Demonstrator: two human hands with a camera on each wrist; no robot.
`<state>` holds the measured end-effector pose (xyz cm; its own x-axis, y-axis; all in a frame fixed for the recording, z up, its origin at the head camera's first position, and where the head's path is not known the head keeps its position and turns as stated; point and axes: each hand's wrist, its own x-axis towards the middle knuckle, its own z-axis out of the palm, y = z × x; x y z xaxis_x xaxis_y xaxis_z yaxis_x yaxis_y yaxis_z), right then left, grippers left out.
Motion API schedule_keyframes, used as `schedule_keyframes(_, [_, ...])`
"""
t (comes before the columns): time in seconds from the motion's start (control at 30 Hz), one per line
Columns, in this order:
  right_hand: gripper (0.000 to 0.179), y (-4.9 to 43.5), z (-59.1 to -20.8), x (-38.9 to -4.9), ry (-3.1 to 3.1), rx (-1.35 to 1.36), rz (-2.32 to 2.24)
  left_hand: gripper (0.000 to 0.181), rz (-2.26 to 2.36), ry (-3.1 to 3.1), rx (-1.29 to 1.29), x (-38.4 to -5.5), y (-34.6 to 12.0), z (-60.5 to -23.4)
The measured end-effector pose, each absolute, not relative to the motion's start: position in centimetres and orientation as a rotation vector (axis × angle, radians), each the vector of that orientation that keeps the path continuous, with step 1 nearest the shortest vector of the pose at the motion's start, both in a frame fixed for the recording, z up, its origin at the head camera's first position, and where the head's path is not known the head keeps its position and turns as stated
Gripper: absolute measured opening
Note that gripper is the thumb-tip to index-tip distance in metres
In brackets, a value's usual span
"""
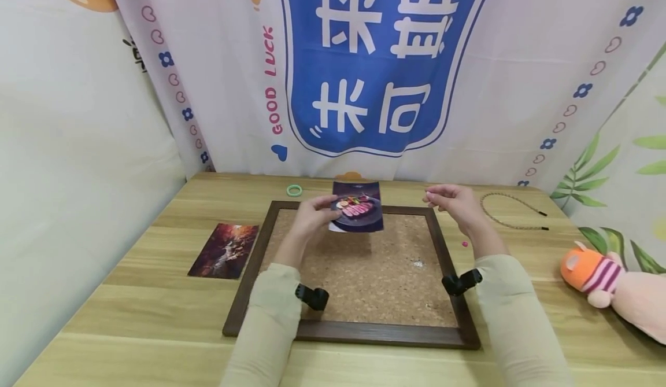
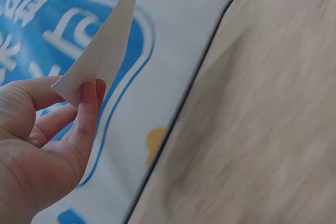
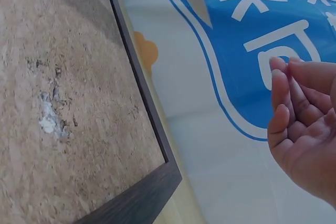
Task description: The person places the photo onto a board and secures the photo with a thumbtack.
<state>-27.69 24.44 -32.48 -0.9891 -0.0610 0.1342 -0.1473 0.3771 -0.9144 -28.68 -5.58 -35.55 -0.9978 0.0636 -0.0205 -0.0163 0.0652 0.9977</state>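
My left hand (image 1: 314, 216) pinches a photo print (image 1: 358, 209) of sliced meat on a dark plate, held up over the far part of a cork board (image 1: 374, 283). In the left wrist view, the print's pale back (image 2: 102, 51) faces the camera, gripped between thumb and fingers of the left hand (image 2: 52, 135). Past the board's far right corner, my right hand (image 1: 455, 202) is raised with thumb and forefinger together. Between those tips a trace of pink shows, seemingly a small pushpin, mostly covered by the fingers. The right wrist view shows the same pinch of the right hand (image 3: 310, 114).
Left of the board lies another photo print (image 1: 226, 251), reddish and dark. Behind it sits a green ring (image 1: 293, 190). A small pink pushpin (image 1: 465, 243) lies right of the frame, near a braided cord (image 1: 499, 219). A plush toy (image 1: 603, 283) rests at the right.
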Motion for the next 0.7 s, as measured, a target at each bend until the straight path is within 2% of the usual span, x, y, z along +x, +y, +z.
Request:
schedule_keyframes(0.3, [0.032,24.4,-33.6,-28.6,-2.466,0.178,1.773,0.041,1.978,2.217,0.13,-27.2,1.1,-37.5])
schedule_keyframes(0.7, [0.032,24.6,-35.6,-29.0,-2.462,0.095,1.813,0.041,1.892,2.402,0.149,-27.0,4.5,-39.5])
